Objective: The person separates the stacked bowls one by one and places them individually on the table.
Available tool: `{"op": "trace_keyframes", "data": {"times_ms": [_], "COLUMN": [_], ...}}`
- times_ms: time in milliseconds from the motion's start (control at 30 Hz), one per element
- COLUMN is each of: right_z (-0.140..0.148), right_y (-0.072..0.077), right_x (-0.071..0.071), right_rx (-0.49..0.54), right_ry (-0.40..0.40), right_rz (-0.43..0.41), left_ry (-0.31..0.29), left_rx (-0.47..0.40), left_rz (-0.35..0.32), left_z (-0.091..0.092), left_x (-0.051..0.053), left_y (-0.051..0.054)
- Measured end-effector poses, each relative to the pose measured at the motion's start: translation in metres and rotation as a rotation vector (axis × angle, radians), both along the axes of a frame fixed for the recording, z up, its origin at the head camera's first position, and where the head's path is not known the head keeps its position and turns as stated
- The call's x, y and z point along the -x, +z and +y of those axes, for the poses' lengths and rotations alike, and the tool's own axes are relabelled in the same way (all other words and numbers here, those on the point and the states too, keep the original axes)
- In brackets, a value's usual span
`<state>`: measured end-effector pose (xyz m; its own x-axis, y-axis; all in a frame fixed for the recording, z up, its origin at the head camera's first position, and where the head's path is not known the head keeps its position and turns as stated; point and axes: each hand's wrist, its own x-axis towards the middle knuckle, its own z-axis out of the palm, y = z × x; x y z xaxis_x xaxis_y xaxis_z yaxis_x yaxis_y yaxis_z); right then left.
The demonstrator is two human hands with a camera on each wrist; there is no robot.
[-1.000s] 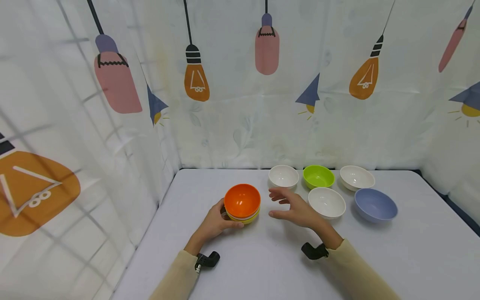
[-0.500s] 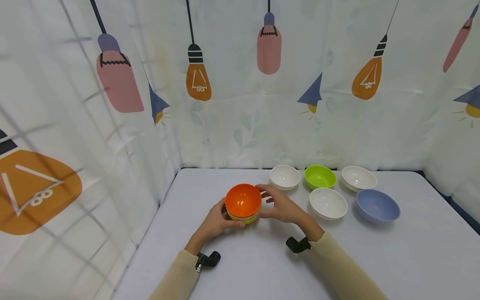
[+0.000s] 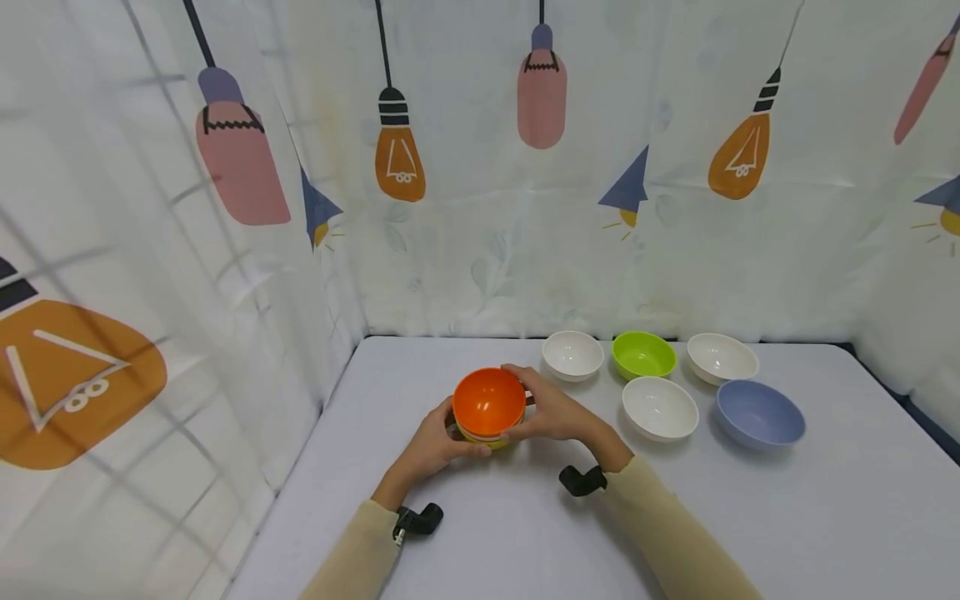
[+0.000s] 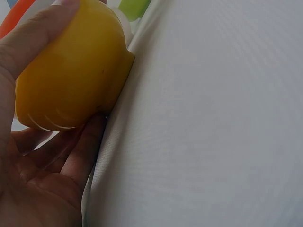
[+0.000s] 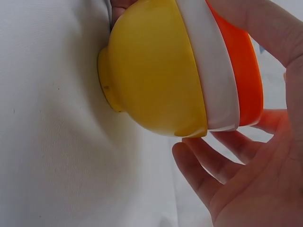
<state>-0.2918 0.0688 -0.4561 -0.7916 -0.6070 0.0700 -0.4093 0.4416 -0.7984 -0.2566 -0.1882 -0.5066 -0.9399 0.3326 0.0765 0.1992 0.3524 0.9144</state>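
Observation:
Three nested bowls stand on the table in front of me: an orange bowl (image 3: 489, 402) on top, a white bowl (image 5: 210, 61) in the middle and a yellow bowl (image 5: 154, 71) at the bottom. My left hand (image 3: 433, 443) grips the yellow bowl from the left, thumb on its near side and fingers behind and below. From the right, my right hand (image 3: 557, 412) curls round the upper part of the stack. Its thumb lies near the orange bowl's rim, fingers on the far side. In the right wrist view the yellow bowl's foot meets the cloth.
Right of the stack are a small white bowl (image 3: 573, 357), a green bowl (image 3: 643, 357), another white bowl (image 3: 722, 358), a nearer white bowl (image 3: 660, 408) and a blue bowl (image 3: 760, 414). A printed curtain (image 3: 465, 250) hangs behind the white-covered table (image 3: 517, 533).
My right hand has moved left from beside the white bowls and closed round the stack's right side. The left hand and the stack have stayed in place.

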Motion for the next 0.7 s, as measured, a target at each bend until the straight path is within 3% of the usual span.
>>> {"op": "trace_keyframes", "data": {"times_ms": [333,700], "right_z": [-0.0017,-0.0048], "right_y": [-0.0013,-0.0082], "right_x": [0.0013,0.0036], "right_rx": [-0.005,0.015], "right_ry": [0.002,-0.039], "right_rz": [-0.058,0.022], "left_ry": [0.005,0.006], "left_rx": [0.000,-0.009], "left_rz": [-0.011,-0.011], "left_z": [-0.0005,0.0008], "left_x": [0.0003,-0.0003], "left_y": [-0.0007,0.0028]}}
